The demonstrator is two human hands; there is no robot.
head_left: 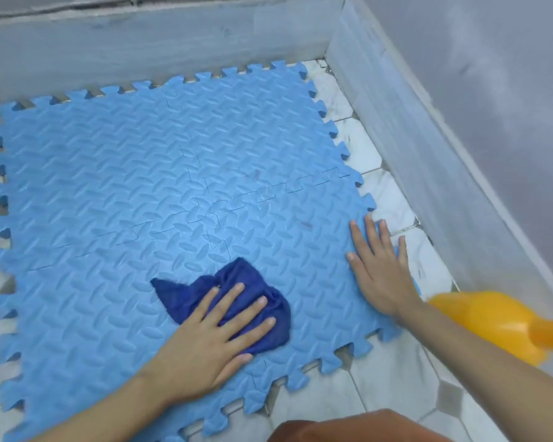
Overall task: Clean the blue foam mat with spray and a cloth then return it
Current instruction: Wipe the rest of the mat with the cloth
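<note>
Slippage is the chief risk here. The blue foam mat (179, 193) lies flat on the tiled floor (393, 381), filling the view from 9 to 2 o'clock, its toothed edge near the wall skirting (406, 129). The dark blue cloth (237, 301) is pressed onto the mat at 6 o'clock by the left hand (211, 342), fingers straight and spread, nothing clasped. The right hand (380, 266) is laid flat on the mat's edge at 4 o'clock, likewise ungrasping. Should that bracing palm be lifted, the light mat is likely to be dragged or its joined tiles pulled apart. The orange spray bottle (498, 323) stands just beside the right forearm and could be toppled.
</note>
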